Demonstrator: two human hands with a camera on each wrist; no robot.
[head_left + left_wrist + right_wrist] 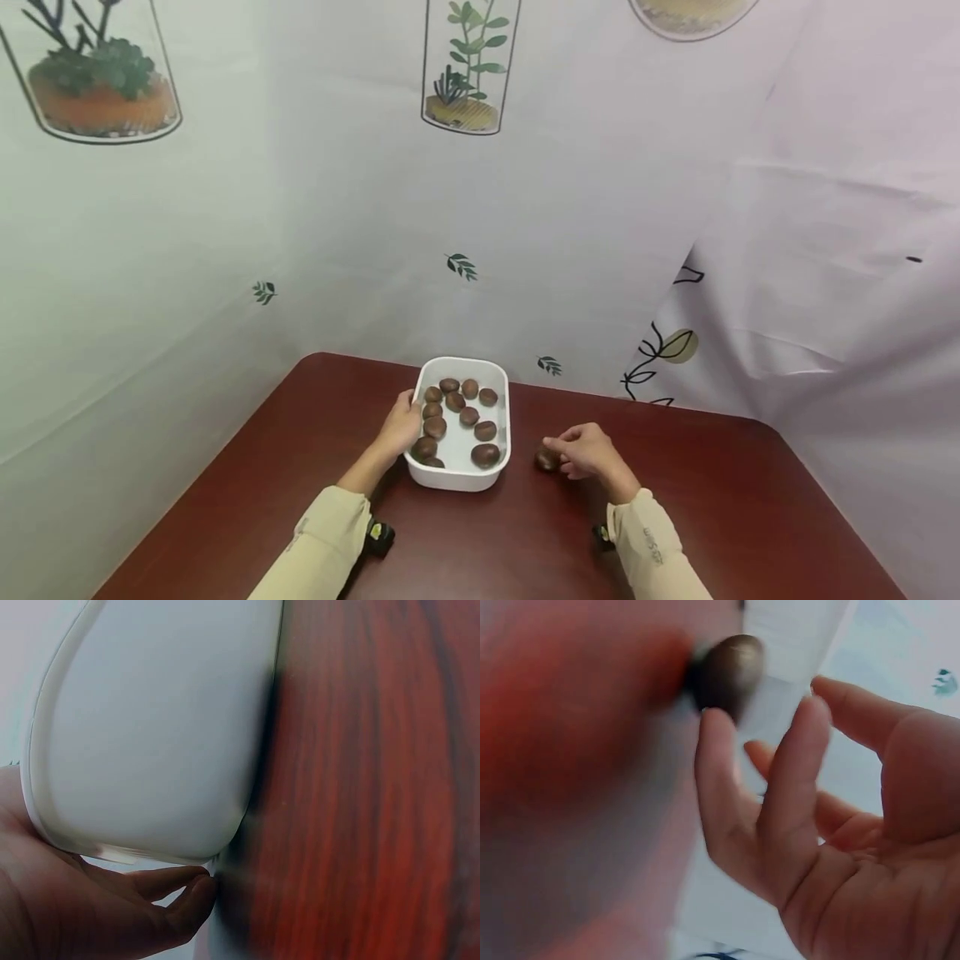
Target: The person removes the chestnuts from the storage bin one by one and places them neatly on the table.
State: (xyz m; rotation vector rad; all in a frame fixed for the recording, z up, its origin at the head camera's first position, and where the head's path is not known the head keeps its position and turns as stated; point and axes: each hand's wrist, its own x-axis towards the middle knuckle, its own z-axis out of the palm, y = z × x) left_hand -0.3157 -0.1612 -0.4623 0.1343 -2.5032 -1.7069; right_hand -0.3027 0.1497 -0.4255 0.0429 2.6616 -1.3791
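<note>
A white rectangular tray [460,481] stands on the dark red table with several brown chestnuts [485,431] inside. At the tray's left side, my left hand [400,427] grips the rim; in the left wrist view, its fingers [176,900] curl below the rim against the outer wall. One more chestnut [547,457] lies on the table right of the tray. My right hand [588,452] is over and beside it. In the right wrist view this chestnut [731,671] sits just past one fingertip, with the thumb apart from it; whether that fingertip touches it I cannot tell.
The dark red table [720,500] has rounded far corners. A pale cloth [360,208] printed with plants and jars hangs behind and along both sides of it. The tray stands near the table's far edge.
</note>
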